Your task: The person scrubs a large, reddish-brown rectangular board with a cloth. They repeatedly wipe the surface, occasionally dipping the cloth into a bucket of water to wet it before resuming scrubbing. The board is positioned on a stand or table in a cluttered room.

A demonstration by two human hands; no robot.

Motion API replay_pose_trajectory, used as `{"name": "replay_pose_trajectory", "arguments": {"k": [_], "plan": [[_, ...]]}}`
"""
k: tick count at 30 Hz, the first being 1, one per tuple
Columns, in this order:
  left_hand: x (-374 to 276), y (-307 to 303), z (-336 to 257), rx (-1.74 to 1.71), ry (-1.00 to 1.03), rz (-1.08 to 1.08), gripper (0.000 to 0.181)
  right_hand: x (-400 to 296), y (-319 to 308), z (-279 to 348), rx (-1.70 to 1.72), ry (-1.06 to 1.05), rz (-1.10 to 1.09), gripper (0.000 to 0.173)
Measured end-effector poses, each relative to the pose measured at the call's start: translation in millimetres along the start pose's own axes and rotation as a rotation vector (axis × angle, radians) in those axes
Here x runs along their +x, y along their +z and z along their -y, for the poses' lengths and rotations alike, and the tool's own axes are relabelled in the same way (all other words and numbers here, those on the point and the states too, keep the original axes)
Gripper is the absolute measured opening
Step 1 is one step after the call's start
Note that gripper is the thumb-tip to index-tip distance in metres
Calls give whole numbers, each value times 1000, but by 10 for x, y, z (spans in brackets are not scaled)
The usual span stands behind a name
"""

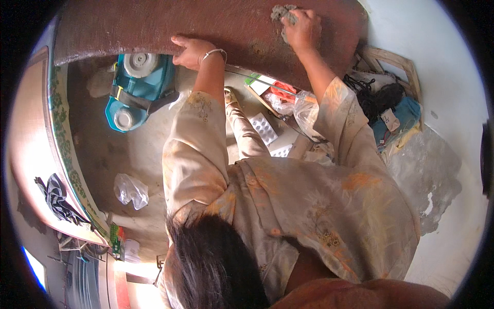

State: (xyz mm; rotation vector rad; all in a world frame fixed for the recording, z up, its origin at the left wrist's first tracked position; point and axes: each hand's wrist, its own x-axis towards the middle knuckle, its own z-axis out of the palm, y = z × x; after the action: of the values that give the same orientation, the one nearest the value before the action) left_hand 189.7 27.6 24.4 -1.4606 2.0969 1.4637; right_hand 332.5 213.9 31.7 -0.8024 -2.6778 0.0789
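Observation:
A reddish-brown slab with a worn, smeared surface spans the top of the view. My right hand presses a crumpled grey cloth onto it, towards the right. At the slab's front edge is my left hand, a bracelet around its wrist. One digit lies along the top, while other fingers curl at the edge, partly hidden. Both forearms reach forward from patterned sleeves.
Below the slab's edge, a teal plastic device with a black strap stands on the floor. A clear plastic bag lies at left. Blister-like trays sit near my foot. Bundled fabric and a wooden frame lean by the white wall.

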Motion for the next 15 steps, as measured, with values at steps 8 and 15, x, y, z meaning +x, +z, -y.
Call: {"name": "replay_pose_trajectory", "arguments": {"k": [8,15], "plan": [[125,30,81,-9,13,-52,75,-1204,-476,-75,101,-31,138,31],[8,2,3,11,7,0,74,-202,-79,-103,18,33,27,27]]}}
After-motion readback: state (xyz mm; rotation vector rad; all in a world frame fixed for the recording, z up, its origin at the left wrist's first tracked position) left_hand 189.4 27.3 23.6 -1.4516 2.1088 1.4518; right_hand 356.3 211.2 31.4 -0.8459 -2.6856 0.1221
